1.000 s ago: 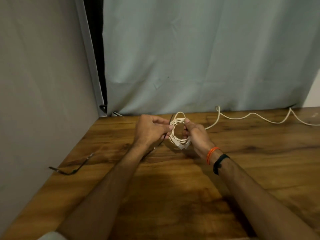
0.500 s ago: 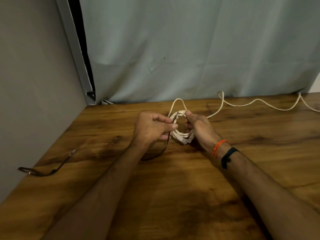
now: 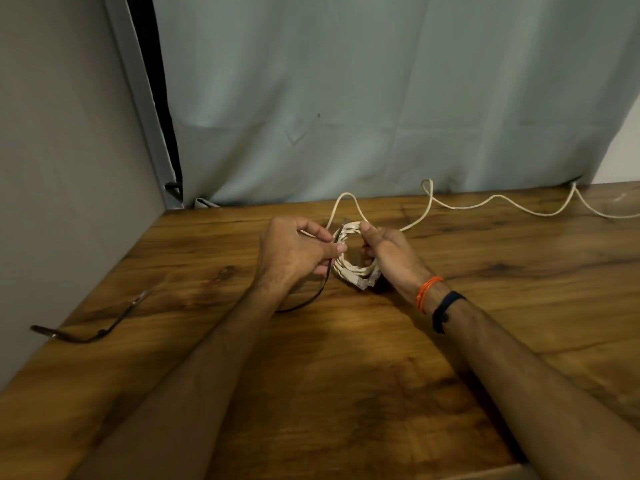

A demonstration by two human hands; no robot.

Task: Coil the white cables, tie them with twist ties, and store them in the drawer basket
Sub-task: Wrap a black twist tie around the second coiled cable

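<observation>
Above the counter (image 3: 346, 375), the right hand (image 3: 388, 252) grips the coil (image 3: 349, 268) while the left hand (image 3: 294, 252) pinches a tie (image 3: 320, 292) beside it, apparently ready to wrap; drawer unseen.

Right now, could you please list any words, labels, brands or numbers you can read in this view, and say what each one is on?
None: no readable text appears in this view.
The coiled white cable, the dark twist tie in the left hand, the wristbands on the right hand's wrist, the wooden table and the curtain show no print.
</observation>
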